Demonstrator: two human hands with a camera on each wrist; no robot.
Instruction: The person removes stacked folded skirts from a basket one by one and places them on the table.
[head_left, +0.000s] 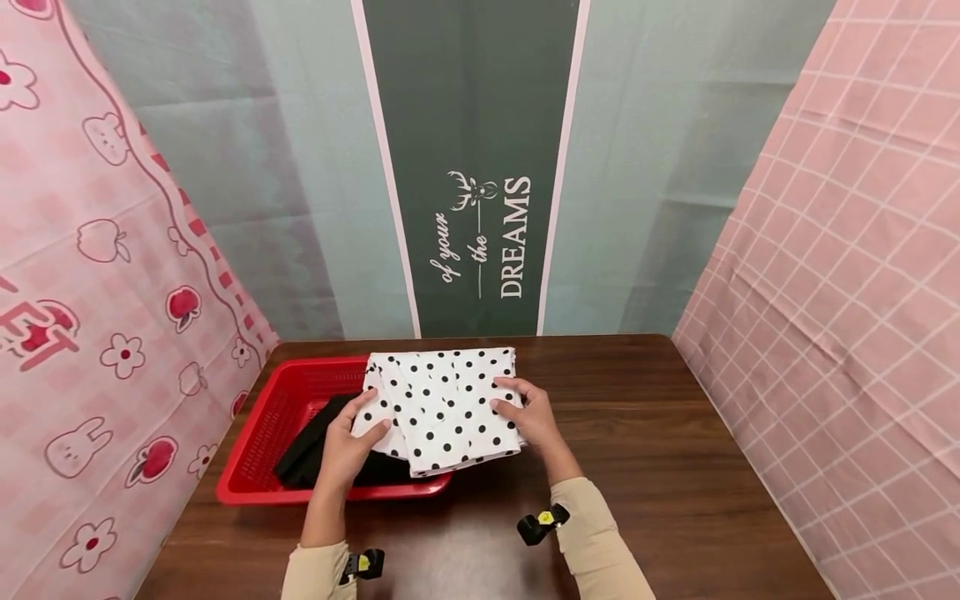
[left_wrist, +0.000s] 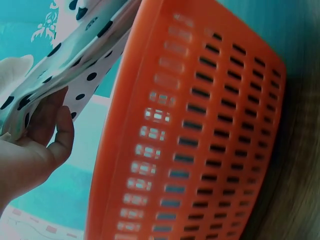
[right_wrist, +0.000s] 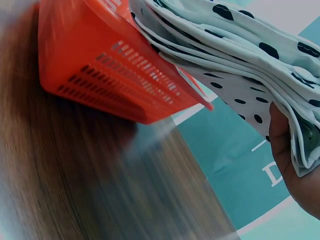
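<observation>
A folded white cloth with black polka dots (head_left: 450, 408) is held up over the right side of a red plastic basket (head_left: 251, 467). My left hand (head_left: 347, 442) grips its left edge, and in the left wrist view curled fingers (left_wrist: 62, 130) show beneath the fabric. At the opposite edge my right hand (head_left: 531, 417) pinches the stacked layers, which the right wrist view shows from the side. Dark folded fabric (head_left: 311, 442) lies inside the basket, partly hidden by the cloth and my left hand. The cloth's exact kind cannot be told.
The basket stands at the left of a brown wooden table (head_left: 637, 467). A green and grey printed curtain (head_left: 480, 100) hangs behind the table. Pink patterned cloth (head_left: 135, 275) closes the left side, and a pink checked sheet (head_left: 847, 275) the right.
</observation>
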